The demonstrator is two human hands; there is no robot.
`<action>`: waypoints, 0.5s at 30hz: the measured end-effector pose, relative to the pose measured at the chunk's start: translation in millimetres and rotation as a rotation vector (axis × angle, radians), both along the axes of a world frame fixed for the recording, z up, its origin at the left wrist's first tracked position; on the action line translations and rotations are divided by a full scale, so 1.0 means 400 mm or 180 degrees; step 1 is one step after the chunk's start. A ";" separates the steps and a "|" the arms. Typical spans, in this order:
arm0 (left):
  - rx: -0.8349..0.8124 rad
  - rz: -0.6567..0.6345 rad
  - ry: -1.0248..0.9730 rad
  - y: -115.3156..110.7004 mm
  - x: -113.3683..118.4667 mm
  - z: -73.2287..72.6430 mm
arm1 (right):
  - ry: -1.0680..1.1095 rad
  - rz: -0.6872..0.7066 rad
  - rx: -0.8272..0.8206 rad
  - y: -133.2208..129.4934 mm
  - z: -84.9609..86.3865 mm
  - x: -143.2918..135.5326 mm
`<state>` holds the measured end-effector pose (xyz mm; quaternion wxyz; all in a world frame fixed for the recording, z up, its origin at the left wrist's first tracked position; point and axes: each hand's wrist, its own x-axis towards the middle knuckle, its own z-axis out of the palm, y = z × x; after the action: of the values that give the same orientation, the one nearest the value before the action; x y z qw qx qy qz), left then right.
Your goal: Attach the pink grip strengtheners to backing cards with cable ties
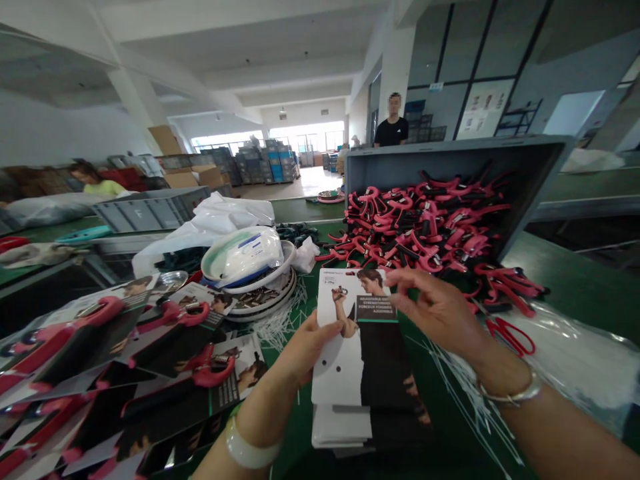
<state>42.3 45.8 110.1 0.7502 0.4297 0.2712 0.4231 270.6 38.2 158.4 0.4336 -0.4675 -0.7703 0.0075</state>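
Note:
My left hand [305, 350] grips the left edge of a printed packaging card [357, 337], white on the left and black on the right, with a photo of a person at its top. My right hand [440, 310] pinches the card's upper right edge; a bracelet sits on that wrist. The card is lifted off a stack of the same cards [345, 430] lying on the green table [565, 280]. Behind the card, red and black hand grippers [425, 230] spill from a tipped grey crate [450, 157].
Finished cards with red grippers fixed on them [165, 347] lie fanned at the left. White bowls with a plastic bag [250, 263] stand behind them, above loose white ties [280, 323]. Red scissors [510, 333] lie on clear plastic at right. Two other people are far behind.

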 end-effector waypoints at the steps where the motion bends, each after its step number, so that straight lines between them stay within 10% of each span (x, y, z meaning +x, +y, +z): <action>1: -0.0027 0.0144 0.0120 0.007 -0.001 -0.004 | -0.0079 -0.0510 -0.0177 0.003 -0.009 0.042; 6: 0.0004 0.0765 0.1207 0.043 -0.005 -0.040 | -0.2270 -0.1598 -0.2585 0.010 -0.142 0.220; 10: -0.0003 0.0840 0.1426 0.049 -0.012 -0.046 | -0.2425 -0.1627 -0.2913 0.011 -0.259 0.239; 15: -0.0115 0.0528 0.1147 0.021 -0.045 -0.024 | -0.2182 -0.1532 -0.2927 0.016 -0.286 0.258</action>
<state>24.2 54.1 100.5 0.6596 0.4612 0.4431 0.3947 373.7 44.5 44.1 -0.0947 -0.7428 -0.6567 0.0901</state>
